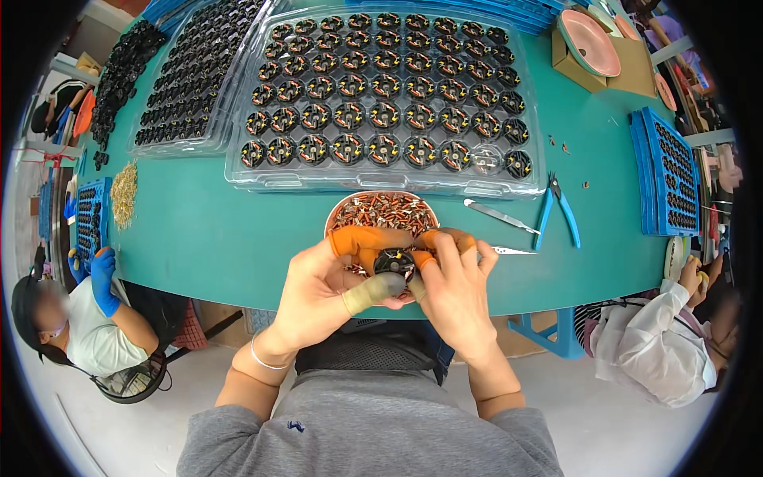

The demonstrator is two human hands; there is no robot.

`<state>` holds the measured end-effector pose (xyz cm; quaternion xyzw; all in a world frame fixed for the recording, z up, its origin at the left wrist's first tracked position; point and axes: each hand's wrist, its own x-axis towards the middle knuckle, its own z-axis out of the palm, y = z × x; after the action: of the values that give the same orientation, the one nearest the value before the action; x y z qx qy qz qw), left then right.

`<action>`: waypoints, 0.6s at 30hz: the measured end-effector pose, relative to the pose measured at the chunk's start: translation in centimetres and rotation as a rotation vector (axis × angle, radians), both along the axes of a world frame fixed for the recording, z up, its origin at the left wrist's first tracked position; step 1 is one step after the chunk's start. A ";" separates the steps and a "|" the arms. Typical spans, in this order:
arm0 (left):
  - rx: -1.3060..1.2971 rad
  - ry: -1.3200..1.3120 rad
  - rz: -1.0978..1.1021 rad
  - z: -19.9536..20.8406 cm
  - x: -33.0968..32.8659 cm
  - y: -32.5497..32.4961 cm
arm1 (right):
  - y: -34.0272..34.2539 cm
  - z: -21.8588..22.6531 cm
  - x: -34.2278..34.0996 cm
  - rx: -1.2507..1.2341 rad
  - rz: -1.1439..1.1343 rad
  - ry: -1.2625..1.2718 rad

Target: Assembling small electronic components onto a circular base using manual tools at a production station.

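My left hand (322, 290), with orange and pale finger covers, pinches a small round black part (395, 264) that has a yellow spot and a metal centre. From the other side my right hand (457, 282), also in finger covers, closes its curled fingers on the part's right edge. Whether a smaller piece sits between those fingertips is hidden. Beneath both hands stands a pink bowl (327, 222) heaped with small copper-coloured and silvery pieces (383, 211). A pointed metal tool (515, 251) shows beside my right hand, its other end hidden behind the fingers.
Beyond the bowl lies a clear plastic tray (238, 173) with rows of similar round parts. Tweezers (501, 215) and blue-handled pliers (558, 211) lie to the right. Another tray of black parts (191, 75) stands far left, blue trays (645, 175) at right. People sit on both sides.
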<state>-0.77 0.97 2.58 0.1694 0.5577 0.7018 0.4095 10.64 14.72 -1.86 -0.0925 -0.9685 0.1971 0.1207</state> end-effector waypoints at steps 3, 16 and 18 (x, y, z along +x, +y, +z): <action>0.037 -0.019 -0.006 0.2 0.2 -0.1 | 0.0 -0.6 -0.1 -0.011 0.000 0.004; -0.078 0.068 0.043 -2.2 -0.2 -0.7 | 1.2 0.2 0.2 -0.578 -0.097 0.280; -0.089 0.163 0.023 -2.7 0.0 -1.0 | 1.2 0.1 0.2 -0.708 -0.103 0.294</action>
<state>-0.74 -0.05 -0.11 0.2011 0.6218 0.6648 0.3620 10.83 15.96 -1.77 -0.1476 -0.8070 0.5241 0.2286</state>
